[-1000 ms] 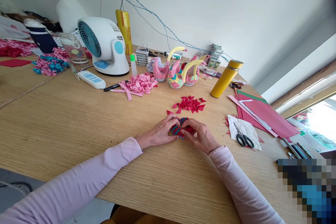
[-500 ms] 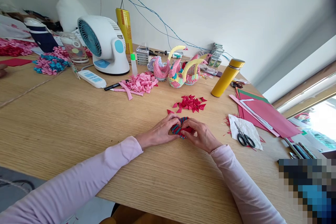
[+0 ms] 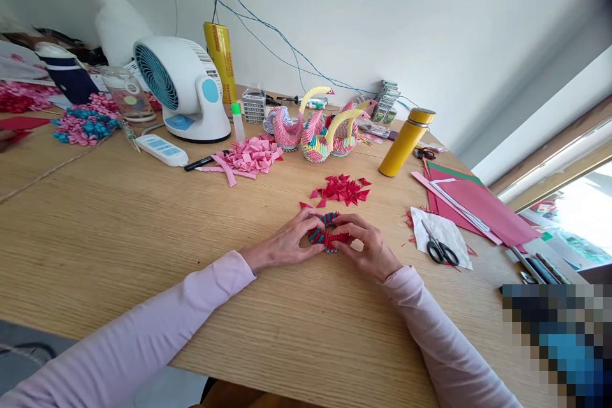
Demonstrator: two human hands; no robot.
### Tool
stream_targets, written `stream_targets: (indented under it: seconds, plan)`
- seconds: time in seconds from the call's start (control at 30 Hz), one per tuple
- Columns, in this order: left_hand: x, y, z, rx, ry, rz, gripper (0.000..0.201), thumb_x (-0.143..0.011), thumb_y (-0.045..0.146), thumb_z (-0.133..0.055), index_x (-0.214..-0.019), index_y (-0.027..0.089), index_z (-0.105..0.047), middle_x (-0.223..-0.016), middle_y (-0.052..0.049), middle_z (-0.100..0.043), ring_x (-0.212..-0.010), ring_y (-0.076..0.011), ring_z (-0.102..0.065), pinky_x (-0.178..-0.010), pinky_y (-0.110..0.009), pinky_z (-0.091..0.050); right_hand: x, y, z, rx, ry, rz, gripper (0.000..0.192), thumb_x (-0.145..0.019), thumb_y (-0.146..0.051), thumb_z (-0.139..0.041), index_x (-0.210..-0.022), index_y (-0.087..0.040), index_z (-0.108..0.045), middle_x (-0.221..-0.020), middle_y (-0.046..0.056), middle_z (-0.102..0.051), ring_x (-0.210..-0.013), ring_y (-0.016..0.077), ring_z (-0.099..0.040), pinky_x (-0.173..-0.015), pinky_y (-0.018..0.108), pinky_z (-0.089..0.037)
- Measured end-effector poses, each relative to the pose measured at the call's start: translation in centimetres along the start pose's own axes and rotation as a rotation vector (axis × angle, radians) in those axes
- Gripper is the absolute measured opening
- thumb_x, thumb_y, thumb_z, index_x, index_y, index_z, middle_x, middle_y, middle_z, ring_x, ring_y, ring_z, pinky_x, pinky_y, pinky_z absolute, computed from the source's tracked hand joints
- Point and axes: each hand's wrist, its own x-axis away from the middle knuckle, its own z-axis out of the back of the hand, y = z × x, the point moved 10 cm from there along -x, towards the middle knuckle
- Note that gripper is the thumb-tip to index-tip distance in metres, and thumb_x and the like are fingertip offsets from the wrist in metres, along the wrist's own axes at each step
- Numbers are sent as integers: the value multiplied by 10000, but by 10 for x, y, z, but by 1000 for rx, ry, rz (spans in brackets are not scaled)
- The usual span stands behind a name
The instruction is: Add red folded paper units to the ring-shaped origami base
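A small ring of folded paper pieces (image 3: 329,242), red and blue-teal, rests on the wooden table between my two hands. My left hand (image 3: 294,236) grips its left side, thumb at the near edge and fingers over the far edge. On the opposite side my right hand (image 3: 366,243) pinches the ring with thumb and fingers, covering part of it. Just beyond lies a loose heap of red folded paper triangles (image 3: 343,190). Farther left is a pile of pink folded paper pieces (image 3: 255,155).
Paper swans (image 3: 315,137) stand at the back beside a yellow bottle (image 3: 404,146). A white fan (image 3: 191,89) and a power strip (image 3: 161,150) are at left. Scissors (image 3: 438,248) lie on white tissue at right, near red paper sheets (image 3: 482,201). Another person's hand shows at far left.
My fingers have shifted on the ring, and more of its red near side and open centre shows. The whole view has turned slightly. The red paper at far left has moved a little.
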Motion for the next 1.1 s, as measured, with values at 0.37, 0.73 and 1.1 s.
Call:
stream_targets:
  seconds: [0.37,0.73,1.1]
  plan:
    - [-4,-5,1,59,9,21,181,-880,352,-558,-977,215,-625,-1178,-79,-480,-1182,-221,-459,-1042,-393,-375,0,1,-1,18,4,14,134,-863,-227,-563,-960,-200,-652,-1090,112,-603,-865,176,-631,-687,305,-563]
    - [-5,1,0,-8,17,-48,137,-823,235,-618,-957,210,-614,-1205,-76,-486,-1196,-223,-470,-1014,-384,-417,-2,1,-3,11,-5,1,161,-875,-248,-543,-976,-197,-657,-1086,116,-607,-806,165,-625,-667,304,-544]
    - [-5,0,0,22,19,-41,150,-832,272,-622,-965,202,-624,-1231,-95,-476,-1208,-227,-466,-1042,-397,-396,0,2,-3,12,-8,1,153,-855,-224,-570,-980,-197,-654,-1093,122,-612,-869,186,-635,-734,327,-548]
